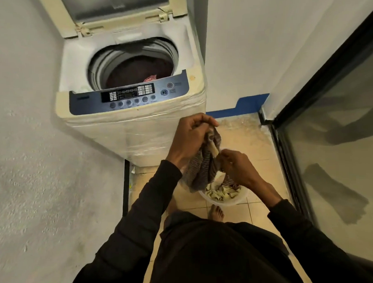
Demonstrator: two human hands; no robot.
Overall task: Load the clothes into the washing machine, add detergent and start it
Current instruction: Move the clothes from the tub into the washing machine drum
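Observation:
A top-loading washing machine [135,122] stands ahead with its lid [116,14] raised. Dark clothes and a pink piece [135,72] lie in its drum. Its blue control panel [129,96] faces me. My left hand [191,133] grips the top of a grey striped garment [200,168], held up in front of the machine's lower right corner. My right hand [239,168] pinches the same garment lower down, just above a white basin [224,198] on the floor that holds several light-coloured clothes.
A rough white wall [32,148] closes the left side. A dark-framed glass door [334,124] runs along the right. The tiled floor [249,143] between them is narrow. My bare foot [215,212] stands next to the basin.

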